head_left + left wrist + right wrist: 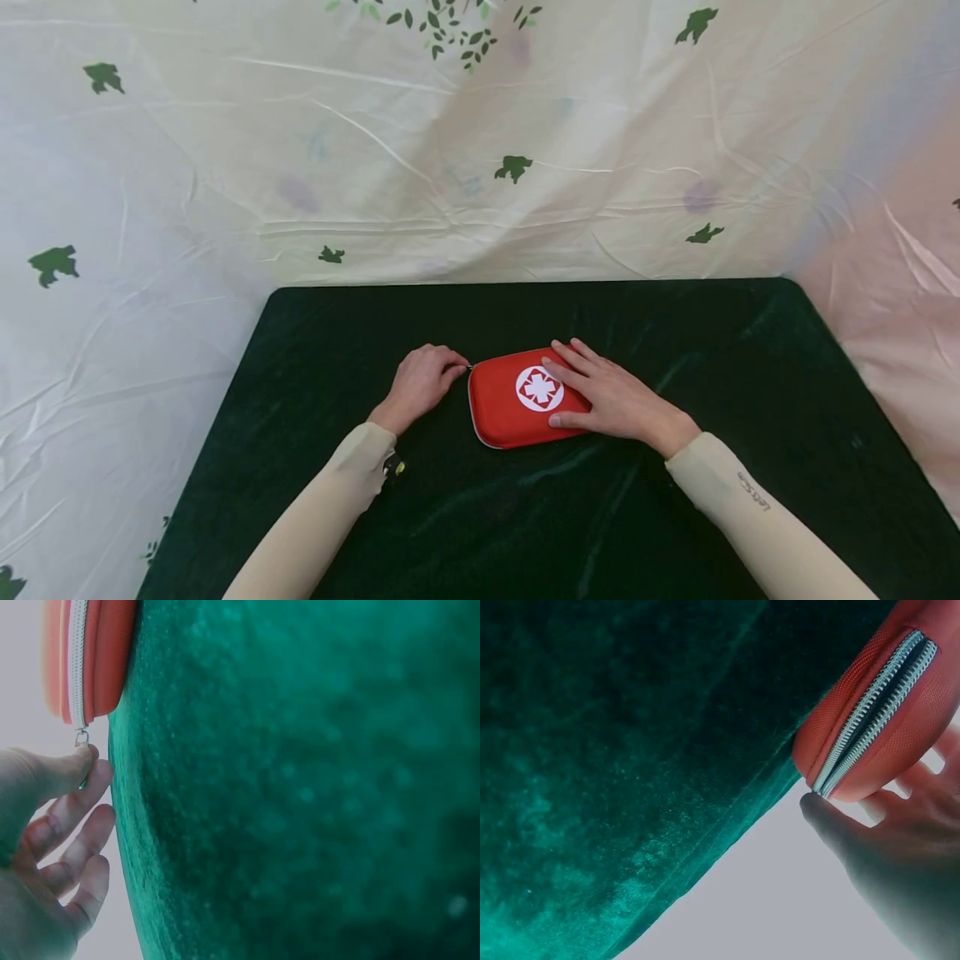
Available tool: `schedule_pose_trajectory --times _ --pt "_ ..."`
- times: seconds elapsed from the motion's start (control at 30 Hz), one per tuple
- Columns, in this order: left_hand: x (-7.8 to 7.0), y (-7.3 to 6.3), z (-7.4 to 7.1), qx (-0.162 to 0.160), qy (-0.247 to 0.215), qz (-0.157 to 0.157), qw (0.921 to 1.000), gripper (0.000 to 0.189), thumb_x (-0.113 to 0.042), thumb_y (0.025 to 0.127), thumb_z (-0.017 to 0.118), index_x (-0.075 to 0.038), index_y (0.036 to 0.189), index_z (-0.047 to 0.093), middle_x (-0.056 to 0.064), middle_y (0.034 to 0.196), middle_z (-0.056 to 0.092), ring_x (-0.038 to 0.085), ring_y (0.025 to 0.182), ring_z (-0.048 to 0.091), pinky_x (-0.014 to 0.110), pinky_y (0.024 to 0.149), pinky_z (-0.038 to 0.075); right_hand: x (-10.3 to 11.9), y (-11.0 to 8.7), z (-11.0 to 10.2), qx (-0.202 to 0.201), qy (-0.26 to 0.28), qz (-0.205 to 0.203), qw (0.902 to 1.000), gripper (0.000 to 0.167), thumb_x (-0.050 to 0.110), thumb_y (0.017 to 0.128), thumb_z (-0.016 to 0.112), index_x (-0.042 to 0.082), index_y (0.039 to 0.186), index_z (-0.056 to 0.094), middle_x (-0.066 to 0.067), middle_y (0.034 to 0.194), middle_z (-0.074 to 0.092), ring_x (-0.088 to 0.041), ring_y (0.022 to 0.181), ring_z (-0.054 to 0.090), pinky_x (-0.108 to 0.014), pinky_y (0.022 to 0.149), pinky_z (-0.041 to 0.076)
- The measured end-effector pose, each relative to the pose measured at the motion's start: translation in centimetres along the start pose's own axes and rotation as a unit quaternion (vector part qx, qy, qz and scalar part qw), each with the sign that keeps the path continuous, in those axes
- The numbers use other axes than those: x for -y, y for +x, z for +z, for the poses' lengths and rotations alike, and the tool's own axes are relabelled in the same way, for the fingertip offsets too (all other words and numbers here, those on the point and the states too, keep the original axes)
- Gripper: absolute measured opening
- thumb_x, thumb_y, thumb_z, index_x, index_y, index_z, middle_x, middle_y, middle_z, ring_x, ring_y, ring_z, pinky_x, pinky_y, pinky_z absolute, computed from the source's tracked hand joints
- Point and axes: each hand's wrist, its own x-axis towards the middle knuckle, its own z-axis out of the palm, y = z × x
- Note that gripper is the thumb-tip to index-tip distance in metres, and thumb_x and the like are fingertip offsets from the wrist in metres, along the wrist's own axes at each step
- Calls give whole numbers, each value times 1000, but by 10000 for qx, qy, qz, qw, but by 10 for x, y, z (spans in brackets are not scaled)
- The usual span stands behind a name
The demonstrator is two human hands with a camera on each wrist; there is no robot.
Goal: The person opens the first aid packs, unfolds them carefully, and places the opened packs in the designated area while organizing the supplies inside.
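A red zip-up first-aid case (498,412) with a white cross emblem lies flat on the table. At its far left corner my left hand (425,379) pinches the zipper pull (82,737) between thumb and index finger, the other fingers loosely bent. The zipper teeth (77,667) meet beside the pull in the left wrist view. My right hand (615,396) rests over the right end of the case, fingers spread across the top and thumb along the near side. In the right wrist view the two zipper rows (876,709) stand slightly apart.
Dark green velvet cloth (480,525) covers the table. Behind it and at both sides hangs a pale wrinkled curtain (600,125) with green leaf and bird prints. A small dark round item (393,465) sits at the left sleeve's cuff.
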Motion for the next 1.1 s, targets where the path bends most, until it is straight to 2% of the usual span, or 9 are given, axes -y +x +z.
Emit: schedule_pose_trajectory --times 1.1 --pt "4 -11 -3 -30 120 143 9998 15 -20 99 71 -15 111 78 2 103 75 15 87 62 37 84 53 1 0 0 -8 -49 42 10000 94 75 90 59 29 165 28 0 174 10 -34 158 8 -63 117 31"
